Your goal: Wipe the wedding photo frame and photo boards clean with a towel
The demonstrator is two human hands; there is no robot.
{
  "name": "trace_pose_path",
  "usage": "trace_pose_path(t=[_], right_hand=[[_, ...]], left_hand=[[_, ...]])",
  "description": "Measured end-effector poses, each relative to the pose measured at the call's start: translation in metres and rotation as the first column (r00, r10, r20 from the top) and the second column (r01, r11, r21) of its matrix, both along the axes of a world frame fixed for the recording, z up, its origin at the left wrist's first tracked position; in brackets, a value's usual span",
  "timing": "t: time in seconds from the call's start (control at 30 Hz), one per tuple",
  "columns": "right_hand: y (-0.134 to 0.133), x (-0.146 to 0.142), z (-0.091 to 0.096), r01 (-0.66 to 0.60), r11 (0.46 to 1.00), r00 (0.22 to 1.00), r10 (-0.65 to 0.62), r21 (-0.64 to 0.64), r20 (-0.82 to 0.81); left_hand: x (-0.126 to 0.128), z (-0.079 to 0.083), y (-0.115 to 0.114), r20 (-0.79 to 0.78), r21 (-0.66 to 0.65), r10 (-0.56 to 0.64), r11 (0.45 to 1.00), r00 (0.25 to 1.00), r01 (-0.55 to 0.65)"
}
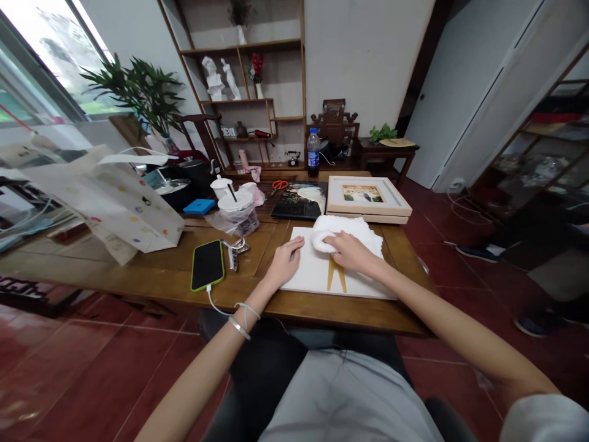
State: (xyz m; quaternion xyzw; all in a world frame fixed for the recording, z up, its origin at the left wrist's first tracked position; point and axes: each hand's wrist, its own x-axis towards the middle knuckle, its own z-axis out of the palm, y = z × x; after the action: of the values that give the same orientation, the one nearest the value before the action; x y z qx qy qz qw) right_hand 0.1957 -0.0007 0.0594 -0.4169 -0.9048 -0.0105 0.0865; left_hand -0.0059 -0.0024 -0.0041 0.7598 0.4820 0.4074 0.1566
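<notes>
My right hand (350, 250) presses a bunched white cloth (352, 228) down onto a flat white board (306, 273). Yellow-gold shapes (337, 276) show on the board below that hand; the cloth and hand hide what lies further up. My left hand (286, 261) rests at the board's left edge, its fingers stretched out over the surface with nothing between them. Left of it lie a phone (208, 265) with a green rim and a cable, and a crumpled silvery piece (235, 250).
Behind the board are a framed picture (363, 195), a dark picture panel (299, 201) and orange-handled scissors (279, 185). A cola-like bottle (313, 153) stands further back. Lidded cups (235, 202), a blue box (199, 206) and a paper bag (147, 215) occupy the table's left.
</notes>
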Motion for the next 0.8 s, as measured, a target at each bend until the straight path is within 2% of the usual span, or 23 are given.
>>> trace_pose_path(t=[0.13, 0.23, 0.3, 0.47, 0.57, 0.67, 0.8], right_hand=[[0.005, 0.030, -0.003, 0.053, 0.999, 0.998, -0.053, 0.009, -0.032], [-0.009, 0.048, -0.002, 0.108, 0.994, 0.994, -0.108, -0.018, 0.010], [-0.033, 0.053, -0.001, 0.105, 0.993, 0.993, -0.102, -0.047, 0.051], [-0.119, 0.056, 0.008, 0.006, 0.992, 0.998, 0.002, -0.128, 0.068], [-0.141, 0.060, 0.020, -0.020, 0.980, 0.998, 0.030, -0.200, 0.050], [-0.125, 0.066, 0.027, 0.022, 0.964, 0.999, -0.009, -0.264, 0.048], [-0.067, 0.071, 0.017, 0.038, 0.985, 0.999, -0.040, -0.167, -0.007]], left_hand=[[0.000, -0.001, 0.000, 0.007, 0.012, 0.002, 1.000, 1.000, -0.003], [0.000, -0.001, 0.000, 0.017, 0.016, 0.007, 1.000, 1.000, -0.007], [0.000, -0.001, 0.000, 0.018, 0.012, 0.010, 1.000, 1.000, -0.011], [0.001, 0.000, 0.000, -0.004, 0.006, 0.016, 1.000, 1.000, -0.016], [0.000, -0.001, 0.001, -0.015, 0.008, 0.025, 1.000, 1.000, -0.025], [0.000, -0.002, 0.001, -0.020, 0.009, 0.019, 1.000, 1.000, -0.019], [-0.001, -0.003, 0.001, -0.011, 0.020, 0.009, 1.000, 1.000, -0.008]])
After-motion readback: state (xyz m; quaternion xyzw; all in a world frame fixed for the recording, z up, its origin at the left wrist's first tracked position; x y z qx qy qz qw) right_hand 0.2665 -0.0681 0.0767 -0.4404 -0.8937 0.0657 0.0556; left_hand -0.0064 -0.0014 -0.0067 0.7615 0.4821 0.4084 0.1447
